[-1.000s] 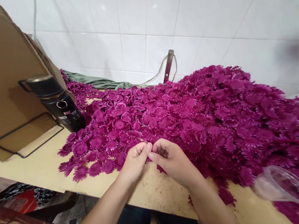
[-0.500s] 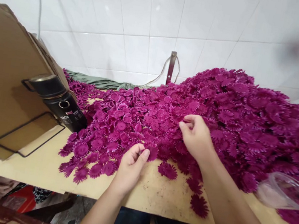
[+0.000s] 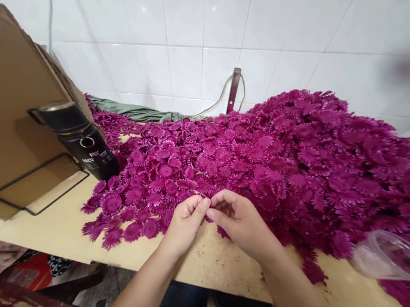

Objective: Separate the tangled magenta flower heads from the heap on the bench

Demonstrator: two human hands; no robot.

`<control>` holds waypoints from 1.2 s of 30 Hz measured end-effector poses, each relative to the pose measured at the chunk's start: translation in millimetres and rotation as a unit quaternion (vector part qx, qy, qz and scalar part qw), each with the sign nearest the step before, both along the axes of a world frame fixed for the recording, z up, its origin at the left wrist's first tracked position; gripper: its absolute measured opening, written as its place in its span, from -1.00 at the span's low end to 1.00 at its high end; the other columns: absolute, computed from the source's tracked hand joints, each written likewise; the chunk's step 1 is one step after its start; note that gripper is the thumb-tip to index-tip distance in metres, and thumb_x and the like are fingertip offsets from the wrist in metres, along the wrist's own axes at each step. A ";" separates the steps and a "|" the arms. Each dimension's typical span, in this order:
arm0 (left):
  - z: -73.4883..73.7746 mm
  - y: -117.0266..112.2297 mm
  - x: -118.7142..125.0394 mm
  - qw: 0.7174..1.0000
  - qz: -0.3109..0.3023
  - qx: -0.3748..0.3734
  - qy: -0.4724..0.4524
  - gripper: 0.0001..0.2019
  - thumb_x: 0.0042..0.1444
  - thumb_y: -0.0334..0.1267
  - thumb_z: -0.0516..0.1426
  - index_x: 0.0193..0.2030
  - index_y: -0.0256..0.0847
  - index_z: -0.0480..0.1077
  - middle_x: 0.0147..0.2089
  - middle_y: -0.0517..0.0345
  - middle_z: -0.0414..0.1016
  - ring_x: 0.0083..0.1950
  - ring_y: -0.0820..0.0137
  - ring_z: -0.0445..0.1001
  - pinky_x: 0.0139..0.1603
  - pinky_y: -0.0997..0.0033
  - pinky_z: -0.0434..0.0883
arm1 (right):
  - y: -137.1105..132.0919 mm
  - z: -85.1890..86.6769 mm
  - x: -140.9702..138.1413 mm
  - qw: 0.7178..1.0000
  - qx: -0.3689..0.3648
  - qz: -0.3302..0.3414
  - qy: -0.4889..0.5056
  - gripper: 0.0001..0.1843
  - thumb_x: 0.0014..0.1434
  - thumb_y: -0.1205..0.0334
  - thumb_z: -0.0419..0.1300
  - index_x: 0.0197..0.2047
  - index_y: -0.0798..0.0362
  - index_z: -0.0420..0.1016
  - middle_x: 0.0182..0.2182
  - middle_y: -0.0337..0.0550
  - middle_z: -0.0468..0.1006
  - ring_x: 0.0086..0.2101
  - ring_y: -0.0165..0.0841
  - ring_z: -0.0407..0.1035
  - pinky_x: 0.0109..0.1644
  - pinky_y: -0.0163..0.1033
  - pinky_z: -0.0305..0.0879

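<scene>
A large heap of magenta artificial flower pieces [image 3: 263, 155], flat with toothed petals, spreads over the table. At its front edge my left hand [image 3: 186, 219] is closed, thumb against the curled fingers, pinching a flower piece that is mostly hidden behind the fingers. My right hand [image 3: 243, 220] meets it there, thumb and forefinger pinched close to the left thumb tip. What the right fingertips hold is too small and covered to make out. Both hands are just above the tabletop [image 3: 225, 267], which has dark specks on it.
On the left, a black vacuum flask [image 3: 79, 138] leans beside a big cardboard box [image 3: 3, 109] with a black wire frame [image 3: 40, 183]. A clear plastic tub [image 3: 394, 258] lies tilted at the right. White tiled wall [image 3: 186, 74] and green cloth [image 3: 133, 110] are behind.
My right hand has come from the heap, leftward and down, to meet my left hand. The left hand has hardly moved; its flower piece is now mostly covered.
</scene>
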State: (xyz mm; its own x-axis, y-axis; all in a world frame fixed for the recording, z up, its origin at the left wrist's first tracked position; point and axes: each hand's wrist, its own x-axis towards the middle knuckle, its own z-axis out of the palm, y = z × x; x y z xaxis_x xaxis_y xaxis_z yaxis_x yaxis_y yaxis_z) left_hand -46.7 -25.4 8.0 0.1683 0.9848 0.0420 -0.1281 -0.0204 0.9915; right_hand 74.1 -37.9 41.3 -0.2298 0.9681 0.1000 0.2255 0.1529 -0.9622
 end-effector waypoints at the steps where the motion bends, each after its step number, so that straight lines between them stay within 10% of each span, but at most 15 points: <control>1: 0.2 -1.0 0.5 1.000 -0.001 0.002 0.009 -0.52 -0.14 0.20 0.11 -0.63 -0.21 0.13 -0.62 0.34 0.04 -0.54 0.54 0.00 -0.50 0.52 0.08 | 1.3 -1.2 -0.3 1.000 -0.007 -0.003 0.016 -0.95 -0.01 0.35 0.09 -0.48 0.06 0.30 -0.58 -0.31 0.34 -0.53 -0.47 0.26 -0.43 -0.32 0.23; 5: 1.1 -7.6 -1.2 0.999 0.014 0.028 0.028 -0.52 -0.14 0.18 0.13 -0.63 -0.20 0.09 -0.62 0.36 -0.01 -0.55 0.54 -0.04 -0.52 0.52 0.04 | 11.9 -2.8 7.4 0.990 0.062 -0.122 -0.031 -0.89 -0.03 0.35 0.06 -0.56 0.03 0.25 -0.63 -0.30 0.29 -0.55 -0.43 0.22 -0.45 -0.29 0.19; 10: 0.4 -16.3 -11.7 0.998 0.057 0.026 0.014 -0.58 -0.12 0.10 0.16 -0.61 -0.20 0.13 -0.60 0.35 0.03 -0.54 0.54 0.00 -0.50 0.52 0.08 | 41.4 3.3 41.8 0.894 0.168 -0.404 -0.099 -0.93 -0.01 0.35 0.02 -0.49 0.02 0.26 -0.55 -0.18 0.38 -0.48 -0.32 0.30 -0.31 -0.15 0.26; 18: -2.4 -8.3 -8.2 1.000 0.028 -0.007 0.006 -0.69 -0.11 -0.02 0.20 -0.53 -0.23 0.26 -0.60 0.33 0.17 -0.54 0.54 0.07 -0.47 0.53 0.11 | 19.6 7.4 18.3 0.920 0.265 -0.221 -0.187 -0.86 0.09 0.30 0.06 -0.30 0.05 0.42 -0.26 -0.06 0.50 -0.20 -0.24 0.32 -0.06 -0.07 0.23; 29: -12.6 -2.7 3.0 0.999 0.015 -0.011 -0.030 -0.52 -0.17 0.19 0.14 -0.62 -0.23 0.17 -0.61 0.34 0.10 -0.52 0.55 0.07 -0.45 0.53 0.14 | -0.3 -8.0 -0.2 0.999 -0.031 -0.021 -0.022 -0.91 0.02 0.27 0.12 -0.46 0.08 0.30 -0.54 -0.28 0.35 -0.50 -0.46 0.22 -0.41 -0.31 0.16; 36: -8.9 -7.8 0.7 1.000 -0.016 0.008 -0.012 -0.57 -0.13 0.13 0.16 -0.55 -0.24 0.24 -0.57 0.29 0.20 -0.48 0.51 0.14 -0.42 0.51 0.15 | 2.1 -9.4 4.4 0.999 0.017 -0.036 -0.006 -0.90 0.00 0.37 0.02 -0.52 0.07 0.25 -0.59 -0.30 0.28 -0.51 -0.46 0.19 -0.41 -0.32 0.13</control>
